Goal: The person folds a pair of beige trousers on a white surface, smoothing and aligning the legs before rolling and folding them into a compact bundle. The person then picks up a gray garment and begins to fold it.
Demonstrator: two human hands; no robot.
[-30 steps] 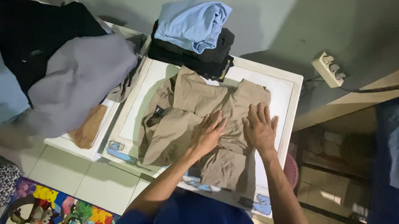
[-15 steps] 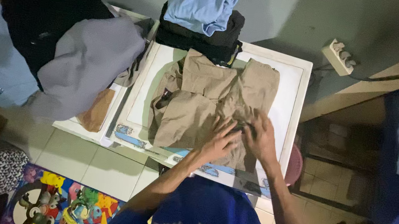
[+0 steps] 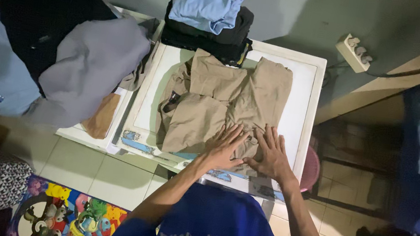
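A tan shirt (image 3: 223,101) lies spread and partly folded on a white tabletop (image 3: 304,93). My left hand (image 3: 225,147) presses flat on its near edge, fingers apart. My right hand (image 3: 272,157) lies flat beside it on the same near edge, fingers spread. The two hands almost touch. Neither hand grips the cloth.
A folded stack of dark clothes with a light blue garment (image 3: 210,0) on top sits at the table's far edge. A heap of black, grey and blue clothes (image 3: 49,51) covers a second surface on the left. A white power strip (image 3: 356,52) hangs right. A colourful mat (image 3: 70,216) lies on the floor.
Both hands have slid from the middle of the tan shirt toward me, down to its near edge, and moved closer together. The shirt looks flatter.
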